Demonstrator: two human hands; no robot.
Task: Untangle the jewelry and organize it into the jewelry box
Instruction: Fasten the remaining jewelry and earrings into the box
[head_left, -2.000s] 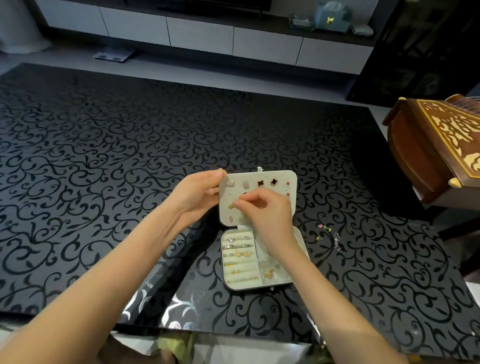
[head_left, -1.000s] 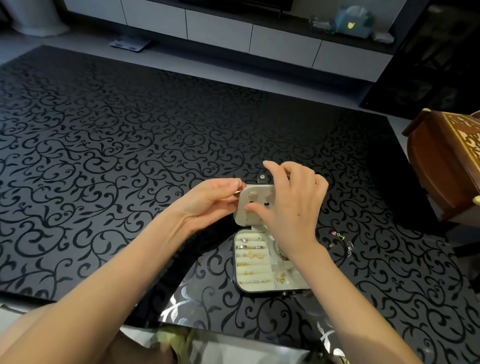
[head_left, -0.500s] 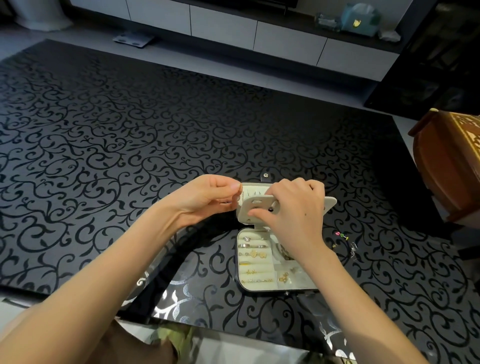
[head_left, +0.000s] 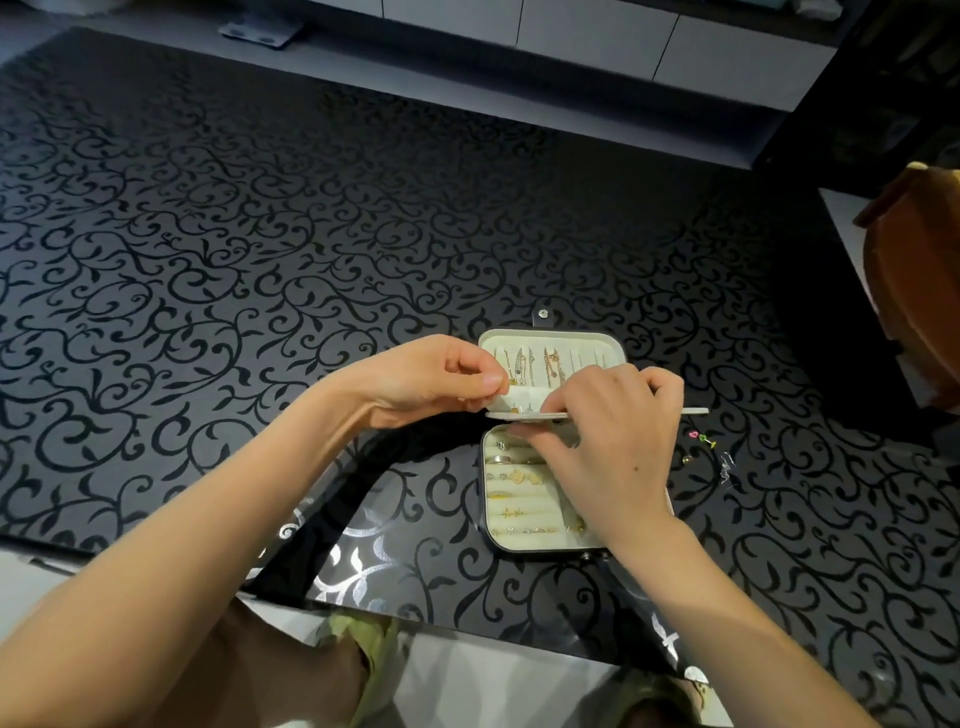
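A small cream jewelry box (head_left: 519, 545) lies open on the black patterned table. Its lid (head_left: 608, 345) lies back flat and holds gold chains. The base holds rings and gold pieces in padded rows. A thin cream earring panel (head_left: 693, 411) is seen edge-on, level above the hinge. My left hand (head_left: 441, 379) pinches the panel's left end. My right hand (head_left: 608, 441) grips the panel's middle with thumb under and fingers over, covering part of the base. A few small loose pieces of jewelry (head_left: 701, 439) lie on the table right of the box.
A wooden inlaid box (head_left: 914, 291) stands at the right edge. Beyond the table runs a low white cabinet (head_left: 597, 31), with a flat scale (head_left: 260, 31) on the floor. The table's near edge (head_left: 467, 631) crosses just above my knees.
The earring panel has swung down from upright to level, uncovering the lid with its chains. My right hand shifted from the panel's face to gripping its edge.
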